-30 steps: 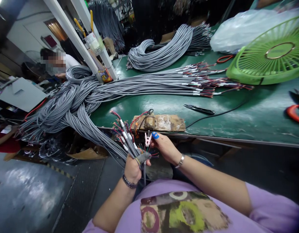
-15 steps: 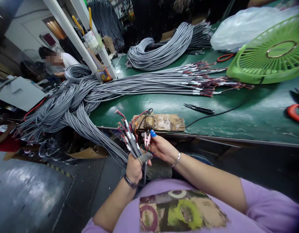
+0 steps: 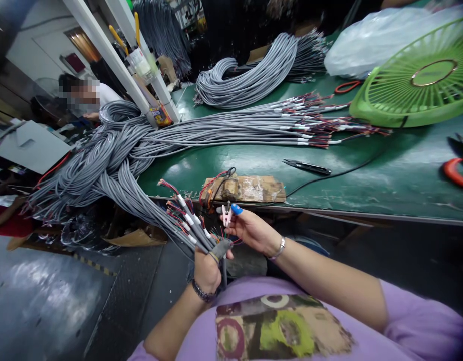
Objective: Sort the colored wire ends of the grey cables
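My left hand (image 3: pixel 208 268), its thumb in a grey cover, is closed around a bundle of grey cables (image 3: pixel 197 231). Their stripped ends fan out to the upper left, with white sleeves and thin red and dark wires. My right hand (image 3: pixel 250 228), blue tape on its thumb, pinches a small pink clothespin (image 3: pixel 226 215). Fine coloured wires (image 3: pixel 223 234) stick up between the two hands; whether the right fingers touch them is hard to tell. Just behind, a wooden block (image 3: pixel 254 189) with a wired fixture lies at the table's front edge.
On the green table (image 3: pixel 367 190) lie black thread snips (image 3: pixel 307 167), more grey cables (image 3: pixel 231 128), a coiled cable bundle (image 3: pixel 254 75), a green fan (image 3: pixel 412 80) and red-handled scissors (image 3: pixel 457 170). A white post (image 3: pixel 111 55) stands at left. Another person (image 3: pixel 107 93) sits beyond it.
The cable bundle in my left hand has tipped further left and down, its ends away from the wooden block. My right hand has shifted slightly, the clothespin still at its fingertips.
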A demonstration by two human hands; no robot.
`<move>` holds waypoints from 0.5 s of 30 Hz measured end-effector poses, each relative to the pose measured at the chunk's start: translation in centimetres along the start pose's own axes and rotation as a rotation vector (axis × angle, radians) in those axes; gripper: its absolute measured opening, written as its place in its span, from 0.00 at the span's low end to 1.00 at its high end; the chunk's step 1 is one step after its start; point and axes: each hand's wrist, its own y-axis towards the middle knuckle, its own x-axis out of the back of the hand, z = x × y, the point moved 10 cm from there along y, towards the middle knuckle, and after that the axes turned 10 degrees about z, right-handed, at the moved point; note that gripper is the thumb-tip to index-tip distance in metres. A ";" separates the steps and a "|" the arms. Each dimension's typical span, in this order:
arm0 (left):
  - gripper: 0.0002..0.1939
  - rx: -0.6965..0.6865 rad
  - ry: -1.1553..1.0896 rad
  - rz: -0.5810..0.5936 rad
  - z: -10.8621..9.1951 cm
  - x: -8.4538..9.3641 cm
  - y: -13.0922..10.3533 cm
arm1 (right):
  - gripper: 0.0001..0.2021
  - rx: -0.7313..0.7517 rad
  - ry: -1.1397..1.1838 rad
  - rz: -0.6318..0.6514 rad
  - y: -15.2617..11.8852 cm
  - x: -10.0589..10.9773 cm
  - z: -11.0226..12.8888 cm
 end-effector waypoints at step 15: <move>0.13 0.000 0.013 -0.017 0.5 -0.3 1.1 | 0.14 -0.069 0.143 -0.079 0.5 0.0 -1.4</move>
